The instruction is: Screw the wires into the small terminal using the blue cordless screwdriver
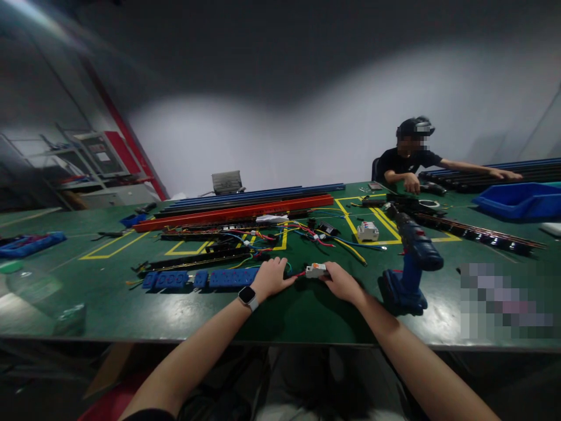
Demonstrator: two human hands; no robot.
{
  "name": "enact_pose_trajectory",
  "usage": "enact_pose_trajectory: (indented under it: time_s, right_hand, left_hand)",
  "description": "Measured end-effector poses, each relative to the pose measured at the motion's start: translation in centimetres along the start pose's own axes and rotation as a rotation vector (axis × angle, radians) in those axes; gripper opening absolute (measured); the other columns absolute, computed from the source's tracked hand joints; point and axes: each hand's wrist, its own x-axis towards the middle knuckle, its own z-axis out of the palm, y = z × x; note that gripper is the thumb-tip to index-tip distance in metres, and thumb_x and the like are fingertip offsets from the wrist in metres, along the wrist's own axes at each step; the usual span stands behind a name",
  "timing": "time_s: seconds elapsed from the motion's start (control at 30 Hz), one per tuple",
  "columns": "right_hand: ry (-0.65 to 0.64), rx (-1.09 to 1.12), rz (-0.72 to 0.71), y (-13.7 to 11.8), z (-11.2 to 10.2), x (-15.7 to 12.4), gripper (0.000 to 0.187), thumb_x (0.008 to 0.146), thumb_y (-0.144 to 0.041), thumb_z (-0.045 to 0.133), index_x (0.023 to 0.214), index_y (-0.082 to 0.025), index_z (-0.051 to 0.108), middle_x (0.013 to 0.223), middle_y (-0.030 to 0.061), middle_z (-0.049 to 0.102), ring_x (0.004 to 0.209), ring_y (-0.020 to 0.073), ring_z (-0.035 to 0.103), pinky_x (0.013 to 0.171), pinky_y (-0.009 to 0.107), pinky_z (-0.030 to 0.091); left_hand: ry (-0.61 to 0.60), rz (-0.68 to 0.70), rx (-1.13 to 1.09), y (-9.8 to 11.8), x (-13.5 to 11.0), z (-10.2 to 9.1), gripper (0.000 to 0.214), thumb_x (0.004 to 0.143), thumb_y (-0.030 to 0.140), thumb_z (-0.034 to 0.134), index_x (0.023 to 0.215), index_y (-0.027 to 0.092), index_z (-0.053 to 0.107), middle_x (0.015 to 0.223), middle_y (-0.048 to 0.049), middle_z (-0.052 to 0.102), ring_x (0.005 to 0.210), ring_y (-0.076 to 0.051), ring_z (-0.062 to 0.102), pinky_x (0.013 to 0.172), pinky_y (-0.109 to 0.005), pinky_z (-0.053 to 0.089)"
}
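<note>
1. Two bare forearms (197, 348) are seen nearest the cam., extended over the table edge; 1 watch (248, 297) is worn on the L wrist.
2. Counted L to R: 1 bottle (33, 286) w/ green cap, blurred; 1 blue strip (232, 278), split into 4 visible sections; 1 white breaker (313, 271) w/ orange switch, held btwn the hands, just R of centre; 1 white block (367, 231), set farther back; 1 blue drill (414, 251), stood upright; 1 large blue bin (517, 202), placed far R. Wires are too tangled to be counted.
3. L hand (272, 278): fingers are slightly spread and bent nr the strip's R end; thumb is stretched toward the red wire (300, 274) by the breaker. Whether it's pinched can't be told.
4. R hand (343, 282): fingers are curled, and the breaker's R end is gripped btwn thumb & fingers.
5. Green table (284, 321) is marked w/ yellow tape; long orange bars (236, 214) are laid across the back.
6. Room: cabinet (103, 153) is seen L, pale wall (263, 140) behind; 1 co-worker (405, 155) in black is seated back R, one arm outstretched.
</note>
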Motion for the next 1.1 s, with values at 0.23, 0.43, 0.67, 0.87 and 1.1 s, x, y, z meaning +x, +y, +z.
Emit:
enact_pose_trajectory:
  time_s: [0.23, 0.43, 0.67, 0.87, 1.1]
  right_hand:
    - [0.002, -0.019, -0.018, -1.0, 0.5, 0.5, 0.015, 0.089, -0.021, 0.06, 0.103, -0.017, 0.06, 0.108, 0.0117, 0.065, 0.1, 0.0242, 0.06, 0.087, 0.032, 0.044]
    - [-0.007, -0.04, -0.021, -1.5, 0.7, 0.8, 0.012, 0.089, -0.021, 0.059, 0.1, -0.016, 0.058, 0.106, 0.0123, 0.064, 0.098, 0.0235, 0.06, 0.086, 0.031, 0.043]
    - [-0.053, -0.041, -0.02, -2.6, 1.4, 0.7, 0.014, 0.09, -0.021, 0.059, 0.103, -0.016, 0.057, 0.105, 0.0119, 0.063, 0.095, 0.0227, 0.059, 0.085, 0.032, 0.044]
    - [-0.07, -0.07, -0.043, -4.9, 2.3, 0.8, 0.016, 0.092, -0.018, 0.054, 0.107, -0.014, 0.057, 0.111, 0.0143, 0.062, 0.101, 0.0233, 0.057, 0.091, 0.032, 0.041]
    - [-0.128, -0.059, -0.066, -6.5, 2.7, 1.0, 0.018, 0.093, -0.018, 0.053, 0.11, -0.012, 0.057, 0.114, 0.0155, 0.06, 0.1, 0.023, 0.056, 0.09, 0.033, 0.039]
  left_hand:
    - [-0.037, 0.036, -0.148, -2.2, 0.7, -0.2, 0.062, 0.091, 0.071, 0.035, 0.11, 0.02, 0.065, 0.1, -0.0101, 0.067, 0.096, -0.023, 0.062, 0.088, -0.035, 0.046]
    - [-0.02, 0.02, -0.12, -2.2, 0.3, -0.5, 0.052, 0.096, 0.058, 0.034, 0.104, 0.021, 0.07, 0.096, -0.0103, 0.069, 0.094, -0.023, 0.063, 0.087, -0.036, 0.046]
    - [-0.059, 0.02, -0.128, -3.4, -0.1, -1.2, 0.044, 0.097, 0.049, 0.036, 0.104, 0.024, 0.072, 0.096, -0.0081, 0.072, 0.094, -0.022, 0.065, 0.089, -0.034, 0.047]
    - [-0.124, 0.012, -0.257, -6.0, 0.0, -0.7, 0.042, 0.095, 0.048, 0.04, 0.104, 0.023, 0.072, 0.102, -0.0075, 0.073, 0.097, -0.021, 0.065, 0.091, -0.032, 0.048]
    - [0.041, -0.121, -0.201, -12.0, 0.8, -0.8, 0.035, 0.093, 0.031, 0.042, 0.12, 0.026, 0.065, 0.121, -0.0065, 0.068, 0.112, -0.022, 0.062, 0.1, -0.034, 0.046]
